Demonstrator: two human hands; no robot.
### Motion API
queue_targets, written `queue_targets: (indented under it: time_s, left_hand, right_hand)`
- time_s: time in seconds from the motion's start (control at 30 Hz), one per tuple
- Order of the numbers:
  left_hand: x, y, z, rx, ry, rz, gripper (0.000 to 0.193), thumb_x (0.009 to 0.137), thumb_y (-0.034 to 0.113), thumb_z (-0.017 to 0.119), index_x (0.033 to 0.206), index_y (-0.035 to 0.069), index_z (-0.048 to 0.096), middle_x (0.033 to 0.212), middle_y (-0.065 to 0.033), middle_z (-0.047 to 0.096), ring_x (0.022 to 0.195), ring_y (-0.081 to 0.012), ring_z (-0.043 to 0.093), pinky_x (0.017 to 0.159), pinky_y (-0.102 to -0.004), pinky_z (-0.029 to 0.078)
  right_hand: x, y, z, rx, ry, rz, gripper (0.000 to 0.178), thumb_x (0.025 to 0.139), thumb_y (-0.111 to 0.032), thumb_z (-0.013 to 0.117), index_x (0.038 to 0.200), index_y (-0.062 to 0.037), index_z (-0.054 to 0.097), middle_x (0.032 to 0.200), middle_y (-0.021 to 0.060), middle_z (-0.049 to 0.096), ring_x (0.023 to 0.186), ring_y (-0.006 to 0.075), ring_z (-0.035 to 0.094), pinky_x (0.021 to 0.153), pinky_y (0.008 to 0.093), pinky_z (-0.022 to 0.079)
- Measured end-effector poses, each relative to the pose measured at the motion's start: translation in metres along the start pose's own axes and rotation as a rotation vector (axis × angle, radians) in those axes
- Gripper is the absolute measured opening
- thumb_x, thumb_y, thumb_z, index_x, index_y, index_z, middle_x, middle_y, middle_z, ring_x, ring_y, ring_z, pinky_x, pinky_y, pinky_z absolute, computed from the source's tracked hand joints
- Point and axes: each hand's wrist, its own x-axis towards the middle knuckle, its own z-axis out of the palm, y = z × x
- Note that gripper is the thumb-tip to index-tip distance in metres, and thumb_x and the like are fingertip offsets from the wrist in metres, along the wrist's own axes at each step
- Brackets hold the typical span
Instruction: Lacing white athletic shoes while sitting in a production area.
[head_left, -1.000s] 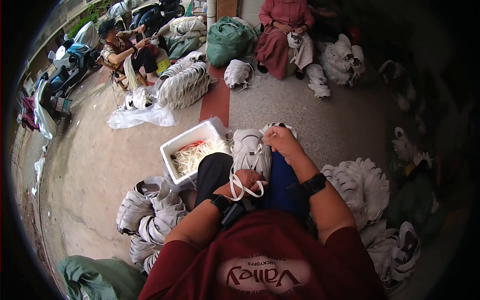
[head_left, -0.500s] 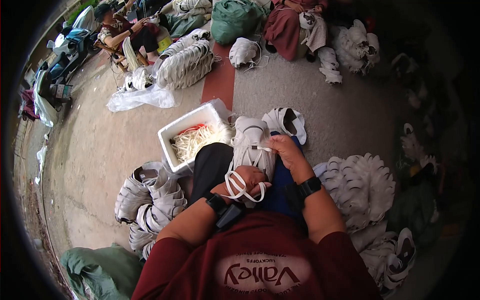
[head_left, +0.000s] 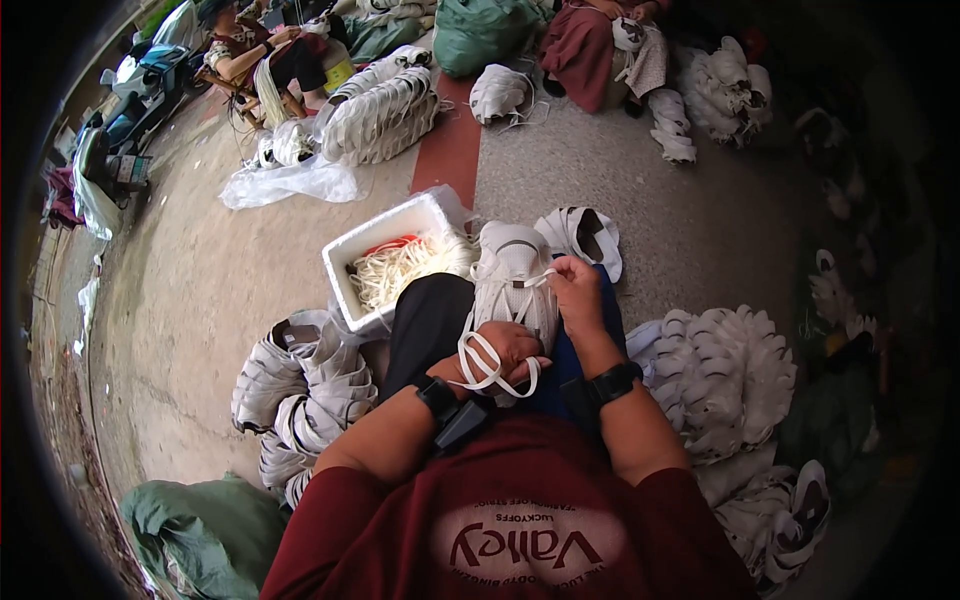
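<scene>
On my lap lies a white shoe upper (head_left: 512,265), its toe pointing away from me. My left hand (head_left: 505,348) is closed over its near part, fingers curled and partly hidden. A loop of flat white shoelace (head_left: 482,362) hangs about that hand. At the upper's right side my right hand (head_left: 577,290) is closed in a pinch on a lace end, which runs to the eyelets across the tongue. Another white upper (head_left: 585,240) rests just beyond my right hand, by my knee.
A white foam box (head_left: 345,285) of loose laces stands ahead-left. Stacked uppers lie at my left (head_left: 300,385) and right (head_left: 720,375). A green sack (head_left: 205,530) sits at lower left. Two people sit farther off among more uppers, with parked scooters (head_left: 150,85) at far left.
My right hand has drawn slightly off the upper, and the lace in its pinch now shows as a short stretched piece. My left hand stays on the upper. The whole view has shifted slightly.
</scene>
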Motion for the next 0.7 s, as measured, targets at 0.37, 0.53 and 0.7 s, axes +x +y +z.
queue_targets:
  time_s: [0.37,0.53,0.7]
  left_hand:
    - [-0.001,0.0,0.0,-0.037,0.013,-0.02,0.02,0.079,0.022,0.063,0.071,0.003,0.06,0.066,-0.0138,0.056,0.064,-0.0331,0.057,0.058,-0.0406,0.047]
    - [0.0,-0.002,0.002,-0.007,0.013,-0.019,0.022,0.079,0.023,0.063,0.07,0.003,0.061,0.064,-0.0135,0.056,0.063,-0.0327,0.057,0.058,-0.0405,0.047]
    - [0.0,-0.003,0.002,-0.024,0.029,-0.03,0.023,0.08,0.024,0.064,0.068,0.004,0.06,0.064,-0.0133,0.056,0.062,-0.0323,0.057,0.056,-0.0405,0.046]
  right_hand:
    - [0.001,-0.005,-0.01,0.408,-0.197,0.201,0.007,0.078,-0.004,0.061,0.081,0.0029,0.062,0.074,0.003,0.06,0.067,0.0087,0.054,0.068,0.0201,0.042]
    - [0.009,0.004,-0.01,0.39,-0.222,0.228,0.011,0.082,-0.011,0.062,0.074,-0.0023,0.061,0.065,-0.0026,0.053,0.06,0.006,0.047,0.059,0.0204,0.036]
    - [0.016,-0.001,-0.002,0.148,-0.215,0.187,0.022,0.078,-0.017,0.068,0.062,-0.0061,0.057,0.059,-0.0038,0.05,0.054,0.0055,0.044,0.051,0.0243,0.034]
